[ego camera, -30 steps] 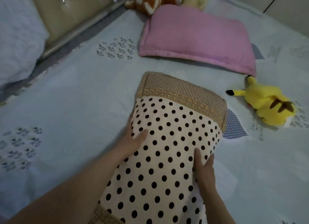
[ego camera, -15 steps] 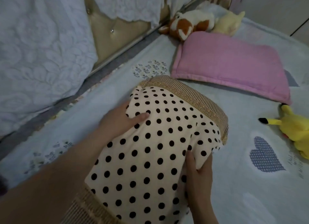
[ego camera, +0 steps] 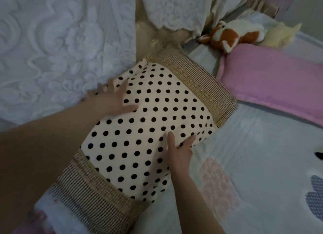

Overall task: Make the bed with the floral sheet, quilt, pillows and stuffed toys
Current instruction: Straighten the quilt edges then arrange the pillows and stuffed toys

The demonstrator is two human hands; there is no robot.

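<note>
Left hand (ego camera: 111, 100): fingers (ego camera: 120, 90) spread flat on the spotted pillow (ego camera: 153, 128), white quilt (ego camera: 52, 50) just beside them. Right hand (ego camera: 178, 151): fingers (ego camera: 187, 143) straight and together on the opposite edge, thumb on top, neither hand gripping. Pillow lies between both palms on the sheet (ego camera: 262, 146), far end past the fingertips at the headboard (ego camera: 145, 32), probably touching but too blurry to confirm; pink pillow (ego camera: 271, 79) and fox toy (ego camera: 227, 36) are further out beyond the right fingers. To seat it well: push evenly with both palms, butt it to the headboard, square it with the pink pillow, don't trap quilt under the left edge.
</note>
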